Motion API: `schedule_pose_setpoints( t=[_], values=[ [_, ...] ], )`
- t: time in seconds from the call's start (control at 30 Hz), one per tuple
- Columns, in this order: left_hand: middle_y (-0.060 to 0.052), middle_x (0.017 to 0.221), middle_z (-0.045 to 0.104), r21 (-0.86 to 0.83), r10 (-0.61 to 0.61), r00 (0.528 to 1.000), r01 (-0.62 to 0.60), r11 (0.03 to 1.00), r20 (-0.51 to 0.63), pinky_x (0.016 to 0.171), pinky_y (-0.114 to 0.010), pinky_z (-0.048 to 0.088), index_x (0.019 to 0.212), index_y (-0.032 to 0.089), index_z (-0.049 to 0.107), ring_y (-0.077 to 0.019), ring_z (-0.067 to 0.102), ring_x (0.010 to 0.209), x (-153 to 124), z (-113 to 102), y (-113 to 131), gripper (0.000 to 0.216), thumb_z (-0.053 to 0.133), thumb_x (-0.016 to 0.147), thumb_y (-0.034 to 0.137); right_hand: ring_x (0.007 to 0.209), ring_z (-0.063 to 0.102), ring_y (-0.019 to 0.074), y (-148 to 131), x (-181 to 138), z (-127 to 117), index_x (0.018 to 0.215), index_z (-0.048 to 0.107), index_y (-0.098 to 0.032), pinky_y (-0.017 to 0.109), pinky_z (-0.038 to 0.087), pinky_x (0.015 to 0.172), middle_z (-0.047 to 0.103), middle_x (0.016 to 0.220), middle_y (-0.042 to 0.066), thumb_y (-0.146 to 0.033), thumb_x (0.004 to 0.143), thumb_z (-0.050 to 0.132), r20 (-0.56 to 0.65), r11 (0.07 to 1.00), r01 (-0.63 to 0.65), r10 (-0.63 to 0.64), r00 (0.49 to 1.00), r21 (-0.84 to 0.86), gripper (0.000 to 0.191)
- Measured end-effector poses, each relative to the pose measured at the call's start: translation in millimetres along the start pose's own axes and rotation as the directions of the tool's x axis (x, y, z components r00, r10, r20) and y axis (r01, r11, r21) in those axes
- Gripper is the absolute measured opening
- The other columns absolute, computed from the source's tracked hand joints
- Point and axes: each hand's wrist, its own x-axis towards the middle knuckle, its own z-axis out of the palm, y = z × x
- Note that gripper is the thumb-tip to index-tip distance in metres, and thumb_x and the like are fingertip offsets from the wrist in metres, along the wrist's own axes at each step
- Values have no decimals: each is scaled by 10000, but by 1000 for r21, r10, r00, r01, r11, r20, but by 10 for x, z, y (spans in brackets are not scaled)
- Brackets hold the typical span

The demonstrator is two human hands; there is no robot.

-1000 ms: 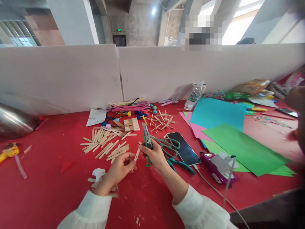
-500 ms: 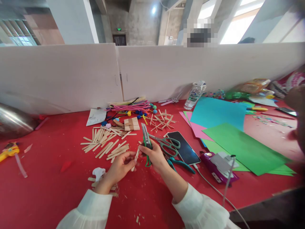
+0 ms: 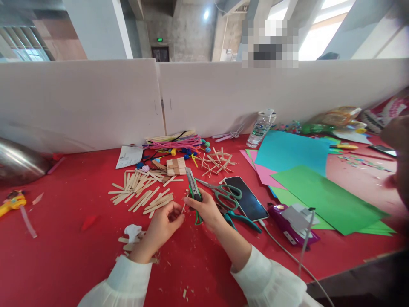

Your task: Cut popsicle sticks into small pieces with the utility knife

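Note:
My left hand (image 3: 163, 228) is curled, thumb and fingers together around a wooden craft stick (image 3: 183, 207), now seen almost edge-on; its lower part is hidden. In my right hand (image 3: 207, 209) is a utility knife (image 3: 194, 186) with its blade pointing up and away from me. The right thumb reaches to the stick's upper end. Just beyond my hands lies a pile of loose craft sticks (image 3: 136, 183). Scissors with grey-green handles (image 3: 227, 197) and teal-handled pliers (image 3: 244, 221) rest right of my right hand.
A phone (image 3: 247, 198) on a cable, a purple device (image 3: 292, 230) and coloured paper sheets (image 3: 326, 196) lie to the right. Farther back are a water bottle (image 3: 260, 128), pipe cleaners (image 3: 175, 141) and crossed sticks (image 3: 219, 162). A yellow glue gun (image 3: 14, 202) lies left.
The craft stick has turned from showing its flat face to nearly edge-on. My right hand and the knife have shifted slightly left.

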Motion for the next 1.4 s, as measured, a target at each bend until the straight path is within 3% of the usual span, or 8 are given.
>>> schedule_pose_setpoints(
  t=[0.3,0.5,0.63,0.93,1.13,1.27,1.4],
  values=[
    [7,670,608,228,173,985,-167,959,-10,604,-239,448,811,187,566,-134,571,608,-21,-47,22,97,515,806,269,516,492,95,8,11,-5,728,544,-181,227,408,509,554,609,-46,-285,607,693,-2,991,88,-88,996,-106,218],
    [-18,759,614,384,352,935,-310,870,-44,646,-249,448,790,193,572,-155,586,708,-19,-51,21,38,538,781,179,513,499,102,38,-1,12,725,531,-184,232,408,517,536,584,-56,-278,627,680,6,980,120,-121,993,-160,202],
    [-15,752,606,403,399,916,-350,846,-42,660,-251,445,743,193,574,-154,584,718,-11,-54,42,79,521,793,163,497,502,108,57,-11,30,715,515,-191,237,412,503,529,568,-61,-292,637,672,6,976,121,-121,993,-182,202],
    [-25,775,563,519,313,950,-273,810,11,661,-261,414,738,207,520,-167,554,739,-7,-54,119,154,406,839,186,472,497,117,92,-48,88,678,506,-201,241,402,471,539,531,-56,-289,630,682,-12,973,132,-137,991,-192,202],
    [-31,760,560,553,255,963,-258,792,85,619,-265,379,727,208,497,-185,538,708,-22,-39,117,142,409,837,227,470,493,101,-85,43,-53,704,493,-213,243,422,484,524,572,-65,-305,631,663,-210,971,183,-213,954,-154,207],
    [-2,676,496,425,237,966,-174,888,-100,619,-260,378,693,211,441,-165,499,649,-8,-103,80,215,380,866,323,461,501,98,-214,77,-155,731,497,-211,243,429,471,539,581,-59,-340,622,678,-236,976,188,-209,949,-108,248],
    [23,589,454,225,90,981,-50,973,-173,555,-242,367,645,207,445,-148,477,581,15,-137,45,284,438,833,419,451,498,93,-185,34,-91,710,506,-202,238,427,453,571,602,-43,-340,605,702,-155,980,175,-188,970,-94,262]
  ],
)
